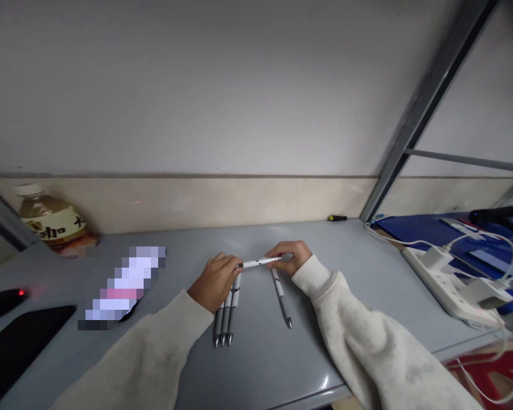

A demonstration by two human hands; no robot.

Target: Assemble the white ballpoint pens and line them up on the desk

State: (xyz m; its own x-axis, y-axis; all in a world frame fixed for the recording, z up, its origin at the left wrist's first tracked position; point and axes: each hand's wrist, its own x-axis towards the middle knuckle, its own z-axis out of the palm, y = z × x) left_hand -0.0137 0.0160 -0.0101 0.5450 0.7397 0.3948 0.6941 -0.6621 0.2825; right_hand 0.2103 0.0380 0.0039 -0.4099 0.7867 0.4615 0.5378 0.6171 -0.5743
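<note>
Pinching 1 pen [260, 262] | hands curled: left hand [216, 280], right hand [291, 256]

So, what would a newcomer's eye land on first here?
The left hand and right hand hold a white pen crosswise between them at the middle of the table. Below the left hand three pens lie side by side, a lone pen apart to their right. A bottle stands far left by the wall; a power strip lies right.
</note>
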